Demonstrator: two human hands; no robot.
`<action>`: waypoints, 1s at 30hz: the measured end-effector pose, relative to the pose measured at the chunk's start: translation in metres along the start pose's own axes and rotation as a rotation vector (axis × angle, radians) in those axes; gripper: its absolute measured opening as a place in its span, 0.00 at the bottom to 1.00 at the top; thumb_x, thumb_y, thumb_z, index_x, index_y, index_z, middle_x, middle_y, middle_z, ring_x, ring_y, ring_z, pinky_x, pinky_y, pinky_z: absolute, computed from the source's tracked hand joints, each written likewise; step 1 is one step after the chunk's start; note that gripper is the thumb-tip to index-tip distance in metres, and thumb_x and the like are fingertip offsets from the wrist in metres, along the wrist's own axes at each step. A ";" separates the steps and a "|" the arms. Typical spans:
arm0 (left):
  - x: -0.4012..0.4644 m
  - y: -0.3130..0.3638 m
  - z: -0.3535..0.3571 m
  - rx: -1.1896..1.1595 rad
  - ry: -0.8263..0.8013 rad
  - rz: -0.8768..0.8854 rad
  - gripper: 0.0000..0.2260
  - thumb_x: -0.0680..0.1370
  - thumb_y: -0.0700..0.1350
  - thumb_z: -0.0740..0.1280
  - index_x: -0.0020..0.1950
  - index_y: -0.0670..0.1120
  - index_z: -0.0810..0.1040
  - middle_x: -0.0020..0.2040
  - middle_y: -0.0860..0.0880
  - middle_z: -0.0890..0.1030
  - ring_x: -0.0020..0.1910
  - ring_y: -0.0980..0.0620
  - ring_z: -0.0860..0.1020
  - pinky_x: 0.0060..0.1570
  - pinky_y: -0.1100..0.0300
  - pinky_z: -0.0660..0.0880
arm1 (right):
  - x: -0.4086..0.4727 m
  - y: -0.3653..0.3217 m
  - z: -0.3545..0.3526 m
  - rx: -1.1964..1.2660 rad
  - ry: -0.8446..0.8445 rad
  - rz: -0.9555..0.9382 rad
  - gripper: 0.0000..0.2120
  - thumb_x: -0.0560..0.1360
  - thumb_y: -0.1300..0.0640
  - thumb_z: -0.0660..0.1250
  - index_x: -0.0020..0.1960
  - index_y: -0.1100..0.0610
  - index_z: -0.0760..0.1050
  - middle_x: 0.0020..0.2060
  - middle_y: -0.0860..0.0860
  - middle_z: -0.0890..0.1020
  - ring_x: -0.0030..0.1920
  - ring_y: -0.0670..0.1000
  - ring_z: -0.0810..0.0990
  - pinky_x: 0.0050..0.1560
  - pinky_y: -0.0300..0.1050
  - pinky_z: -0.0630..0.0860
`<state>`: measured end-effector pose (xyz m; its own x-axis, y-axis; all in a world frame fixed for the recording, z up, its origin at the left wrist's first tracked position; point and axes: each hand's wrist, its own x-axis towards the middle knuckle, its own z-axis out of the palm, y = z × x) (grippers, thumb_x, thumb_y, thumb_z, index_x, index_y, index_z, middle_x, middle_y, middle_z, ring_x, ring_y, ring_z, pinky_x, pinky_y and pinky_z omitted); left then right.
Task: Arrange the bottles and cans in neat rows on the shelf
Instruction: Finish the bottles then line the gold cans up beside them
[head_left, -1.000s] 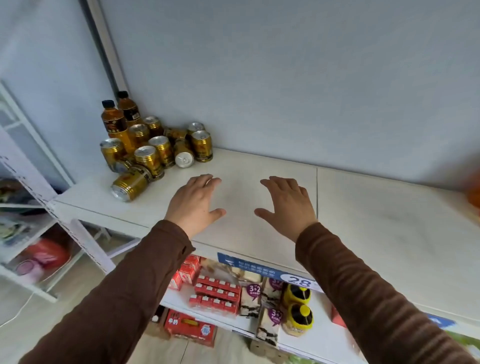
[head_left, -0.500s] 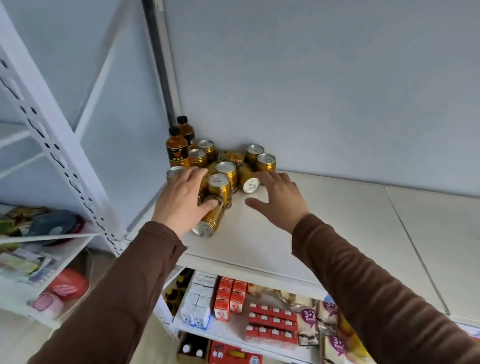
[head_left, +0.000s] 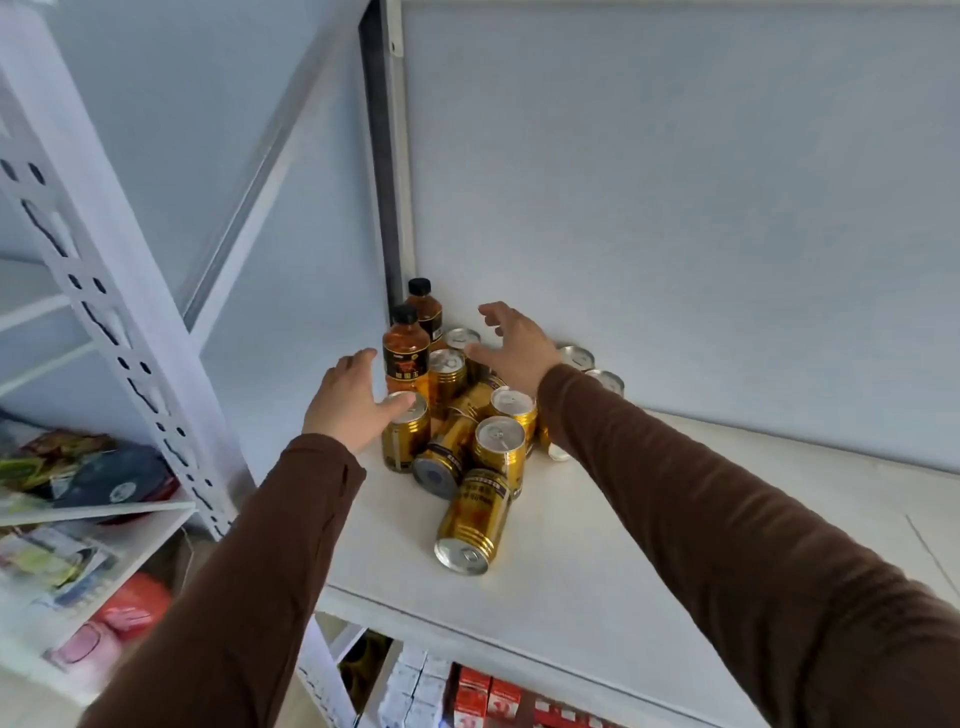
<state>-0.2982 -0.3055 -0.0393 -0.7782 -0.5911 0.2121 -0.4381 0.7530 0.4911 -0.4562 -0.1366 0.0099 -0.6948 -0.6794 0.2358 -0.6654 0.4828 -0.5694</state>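
- White upright post (head_left: 104, 291) with punched holes stands at far left; beyond it a side rack (head_left: 98, 514) with mixed packets
- Shelf (head_left: 597, 582): left edge runs just beside the cluster, front edge near the viewer; broad bare board to the right of the cluster, back wall close behind it
- Left hand (head_left: 345, 405): grip spread, thumb resting on the lid of the leftmost upright can (head_left: 405, 441), nothing clasped
- Bottles: 2 counted, both upright in the back-left corner; front bottle (head_left: 406, 353) amber with black cap, rear bottle (head_left: 426, 306) just behind it, touching the corner post
- Cans: about 10 visible, gold, bunched against the corner; at least 3 lie on their sides, the fallen can (head_left: 470, 525) nearest the front edge; others upright, some hidden by the arm, exact count uncertain
- Right hand (head_left: 514, 343): grip spread, fingers apart above the rear cans, holding nothing; whether it touches them cannot be told
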 end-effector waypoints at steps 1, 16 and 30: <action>0.007 -0.003 0.002 -0.031 -0.015 -0.011 0.38 0.75 0.61 0.69 0.78 0.47 0.60 0.75 0.43 0.66 0.73 0.43 0.66 0.70 0.49 0.65 | 0.012 -0.002 0.006 0.049 -0.010 0.017 0.30 0.75 0.47 0.69 0.74 0.54 0.65 0.67 0.54 0.74 0.65 0.54 0.74 0.65 0.53 0.72; 0.055 -0.005 0.022 -0.483 -0.152 -0.043 0.26 0.71 0.52 0.77 0.66 0.48 0.73 0.61 0.48 0.80 0.61 0.47 0.78 0.62 0.54 0.73 | 0.127 -0.013 0.077 0.250 -0.102 0.093 0.21 0.75 0.55 0.70 0.67 0.52 0.70 0.52 0.50 0.80 0.54 0.52 0.78 0.55 0.45 0.72; 0.061 0.019 -0.022 -0.497 0.210 0.093 0.24 0.69 0.62 0.74 0.60 0.54 0.74 0.57 0.55 0.81 0.55 0.55 0.77 0.53 0.58 0.72 | 0.102 -0.046 -0.002 0.568 0.256 -0.055 0.25 0.70 0.53 0.77 0.64 0.51 0.73 0.55 0.49 0.82 0.56 0.51 0.80 0.60 0.53 0.78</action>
<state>-0.3439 -0.3331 0.0014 -0.6748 -0.6118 0.4127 -0.0668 0.6076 0.7914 -0.4978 -0.2269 0.0619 -0.7541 -0.5071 0.4174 -0.5014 0.0340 -0.8645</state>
